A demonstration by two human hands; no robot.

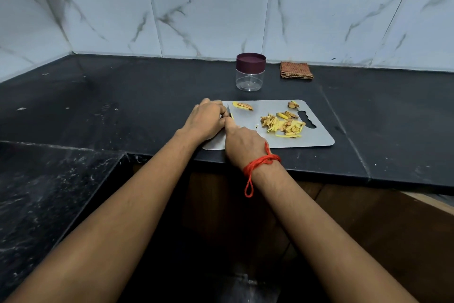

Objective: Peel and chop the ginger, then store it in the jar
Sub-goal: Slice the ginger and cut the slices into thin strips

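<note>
1. Two bare forearms reach in from the near edge over the counter (122, 111), a black, speckled stone with a dull sheen. A red thread (260, 165) is knotted round the right wrist.
2. The right hand (242, 143) is nearest, its fingers curled round a knife (228, 110). The handle is hidden in the fist, and only a short dark blade shows, pointing away from the person.
3. The left hand (207, 119) sits just beyond and to the left, touching the right one. Its fingers curl down to pin a bit of ginger (232, 118) on the board's left end. Only a yellow sliver shows at the fingertips, so I cannot tell its long axis.
4. The blade stands just right of the left fingertips, with the ginger between them. I judge the next cut falls close beside those fingers.
5. The board (314, 141) is thin, flat and grey, with round corners and a wavy grip slot at its right end.
6. A loose heap of strips (286, 127) lies on its right half, thin and pale yellow, mixed with brown peel. More peels (245, 106) lie along the far edge.
7. The jar (250, 80) stands beyond the board, round, clear and empty, with its maroon lid (251, 61) on. It is well apart from both hands, roughly straight beyond the right one.
8. A folded checked cloth (296, 70) lies to the jar's right, below glossy marble-look tiles (208, 15).
</note>
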